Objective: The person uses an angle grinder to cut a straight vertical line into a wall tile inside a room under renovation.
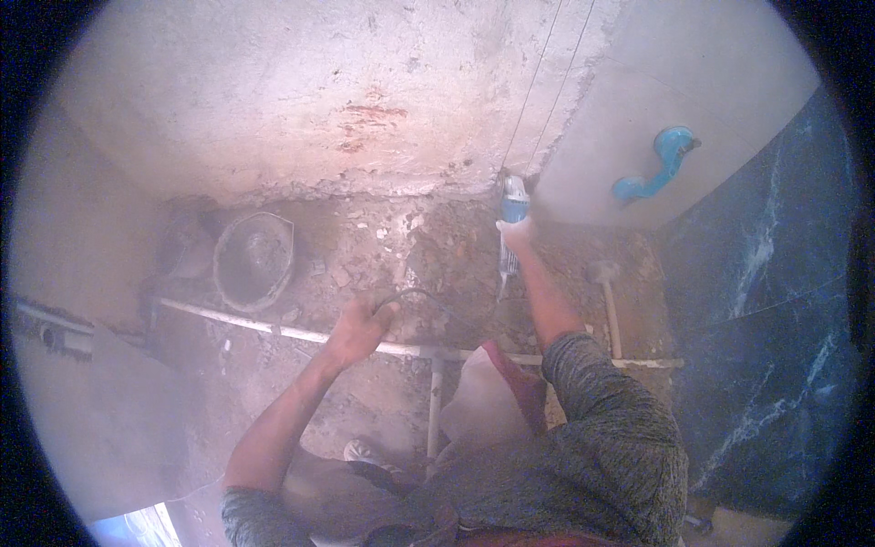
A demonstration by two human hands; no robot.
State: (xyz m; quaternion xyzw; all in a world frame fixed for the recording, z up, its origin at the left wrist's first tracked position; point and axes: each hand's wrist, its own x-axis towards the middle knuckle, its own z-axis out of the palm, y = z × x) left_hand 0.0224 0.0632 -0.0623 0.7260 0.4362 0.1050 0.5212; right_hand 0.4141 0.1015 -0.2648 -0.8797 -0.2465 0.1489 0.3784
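Nearest the camera, the person's grey sleeves come up from the lower edge over a dusty, rubble-strewn floor. The left hand point(360, 326) is closed around a dark cable point(415, 296), which loops up and to the right from the fist. Just beyond that hand a white pipe point(273, 328) runs across the floor from left to right, with a branch pipe point(435, 401) leading down from it toward the person.

Farther out, the right hand point(517, 235) is wrapped around the body of a blue and grey angle grinder point(512, 211), gripping it firmly. The grinder lies straight ahead of the right arm, its head pressed into the corner where the rough plastered wall point(319, 100) meets a pale tiled panel point(629, 100). Dust hazes the spot.

To the left, a round grey mortar pan point(255, 260) sits on the rubble, well apart from both hands. On the right a short pipe stub point(608, 301) rises from the floor beside a dark blue marbled slab point(775, 301). A blue handle point(658, 164) is fixed to the pale panel.
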